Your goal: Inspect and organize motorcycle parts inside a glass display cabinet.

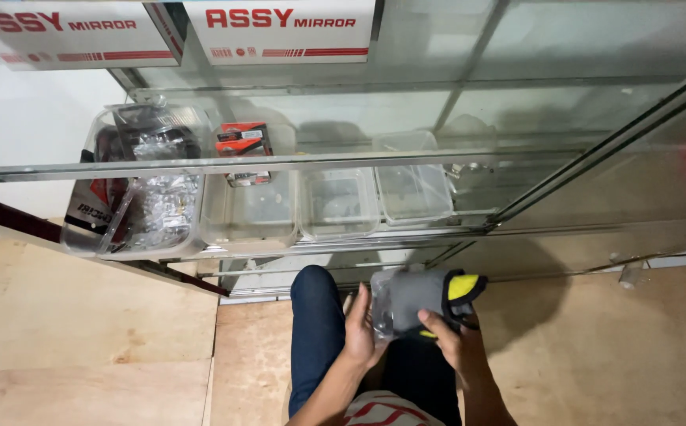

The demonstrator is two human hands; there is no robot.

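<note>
We look down at our own two hands working low in front of a glass display case. Our left hand (361, 331) lies flat against the side of a clear plastic container (385, 304), its fingers (356, 304) pressed together and pointing up along the container's wall. Our right hand (447, 335) holds a grey cloth with a yellow corner (430, 296); its fingers (431, 319) curl over the lower edge of the cloth and pinch it against the container. The cloth wraps the side of the container that faces away from our left fingers, and the yellow corner sticks out beyond our right fingertips. The container sits between the two hands, just above our knee in dark blue trousers (315, 323).

Past our fingertips stands the glass case (516, 118) with its metal frame. On its shelf, well beyond the fingers, we see a row of clear plastic tubs: two small ones (339, 201) straight ahead of our fingers, and one wider tub (248, 217) to the left of them with a small red and black box (243, 142) above it. Farther left again a large clear bin (150, 185) holds shiny bagged parts. White cartons with red print (280, 28) sit on top of the case. Below and around our hands lies a plywood floor (595, 355).
</note>
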